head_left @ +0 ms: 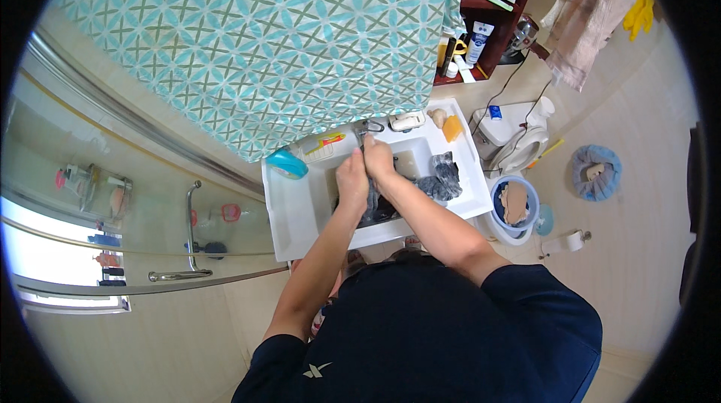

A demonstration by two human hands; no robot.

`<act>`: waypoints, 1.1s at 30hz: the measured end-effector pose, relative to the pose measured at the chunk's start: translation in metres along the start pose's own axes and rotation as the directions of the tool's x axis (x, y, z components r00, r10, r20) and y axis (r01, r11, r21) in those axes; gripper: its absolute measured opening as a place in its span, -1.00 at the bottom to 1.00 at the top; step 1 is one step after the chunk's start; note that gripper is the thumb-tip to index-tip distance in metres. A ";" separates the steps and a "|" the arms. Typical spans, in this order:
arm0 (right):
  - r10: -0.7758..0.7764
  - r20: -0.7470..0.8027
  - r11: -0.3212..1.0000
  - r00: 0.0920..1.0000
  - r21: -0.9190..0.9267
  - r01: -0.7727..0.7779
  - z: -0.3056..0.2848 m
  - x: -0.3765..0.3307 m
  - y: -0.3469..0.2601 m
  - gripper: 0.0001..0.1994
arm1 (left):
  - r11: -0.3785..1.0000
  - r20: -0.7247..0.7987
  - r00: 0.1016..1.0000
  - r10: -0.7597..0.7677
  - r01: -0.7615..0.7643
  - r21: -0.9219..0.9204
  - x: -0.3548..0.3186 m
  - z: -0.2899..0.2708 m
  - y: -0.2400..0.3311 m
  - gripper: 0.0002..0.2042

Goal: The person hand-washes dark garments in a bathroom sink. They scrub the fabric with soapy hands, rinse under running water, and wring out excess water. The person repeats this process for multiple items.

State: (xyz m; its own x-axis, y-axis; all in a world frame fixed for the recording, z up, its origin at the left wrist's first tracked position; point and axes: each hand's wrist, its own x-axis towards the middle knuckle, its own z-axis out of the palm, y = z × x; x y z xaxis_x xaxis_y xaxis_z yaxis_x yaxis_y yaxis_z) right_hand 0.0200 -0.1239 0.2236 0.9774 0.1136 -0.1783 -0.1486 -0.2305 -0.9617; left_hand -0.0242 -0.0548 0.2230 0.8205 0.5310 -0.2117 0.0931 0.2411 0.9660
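Note:
At the white washbasin (300, 217), my hands are close together in front of the metal faucet (369, 126). My left hand (351, 180) and my right hand (378, 160) both have curled fingers. What lies between them, if anything, is hidden. Dark wet cloth (384, 211) shows in the basin below my wrists, partly covered by my forearms. Another soapy, dark grey cloth (443, 178) is bunched over the basin's right side.
Along the basin's back edge are a teal bottle (288, 164), a clear bottle lying on its side (324, 146), a white soap dish (406, 121) and a yellow sponge (452, 129). A patterned curtain (300, 42) hangs behind. Right: toilet (518, 149), blue bucket (535, 204), waste bin (597, 189).

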 end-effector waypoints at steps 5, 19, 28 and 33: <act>-0.326 0.257 0.878 0.910 -0.275 0.392 0.002 -0.004 -0.001 -0.43 | 0.986 -0.070 0.996 0.047 -0.058 -0.155 -0.001 0.001 -0.002 -0.55; -0.236 0.273 0.940 0.933 -0.179 0.290 0.000 -0.016 -0.008 -0.51 | 0.968 -0.077 0.988 0.131 -0.144 -0.205 0.009 -0.016 0.002 -0.67; -0.422 0.238 0.842 0.875 -0.254 0.475 -0.004 -0.018 -0.014 -0.50 | 0.992 -0.046 0.992 0.118 -0.120 -0.036 0.000 -0.015 0.011 -0.64; -0.186 0.034 0.982 0.982 -0.034 0.187 -0.011 -0.022 -0.021 -0.54 | 0.992 -0.028 0.992 0.119 -0.120 -0.041 -0.017 0.009 0.005 -0.63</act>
State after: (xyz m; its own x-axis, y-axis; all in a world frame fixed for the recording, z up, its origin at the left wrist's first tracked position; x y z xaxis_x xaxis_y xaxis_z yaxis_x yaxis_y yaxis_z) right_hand 0.0036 -0.1320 0.2497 0.9824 0.1870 -0.0029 0.0424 -0.2380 -0.9703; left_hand -0.0320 -0.0699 0.2331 0.8096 0.5785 -0.0992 -0.0292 0.2084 0.9776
